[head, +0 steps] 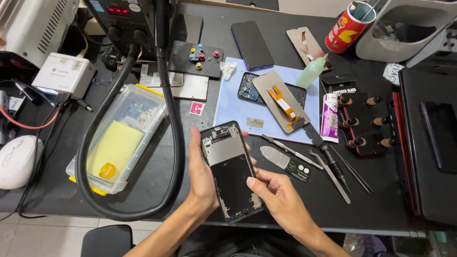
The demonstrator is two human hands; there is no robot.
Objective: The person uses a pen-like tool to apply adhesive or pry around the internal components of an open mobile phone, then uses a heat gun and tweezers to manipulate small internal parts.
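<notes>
My left hand (pixel 202 175) grips a black phone frame (pixel 231 169) from its left side, with bare metal showing inside the opened body. My right hand (pixel 275 191) holds the frame's lower right edge, thumb pressed on its face. Just beyond, on a pale blue mat (pixel 228 107), lie an opened phone body (pixel 249 87) and a detached screen panel (pixel 280 102) with an orange flex cable. A flat metal pry blade (pixel 274 157), a thin spudger (pixel 291 150), a black-handled screwdriver (pixel 326 154) and tweezers (pixel 331 175) rest on the black table to the right of the hands.
A thick black hose (pixel 174 128) loops over the table at left around a clear plastic box (pixel 123 134). A white mouse (pixel 17 161), a white charger box (pixel 64 74), a dark phone (pixel 252 45), a green bottle (pixel 312 71), a red can (pixel 349 27) and a black clamp jig (pixel 364 122) surround the workspace.
</notes>
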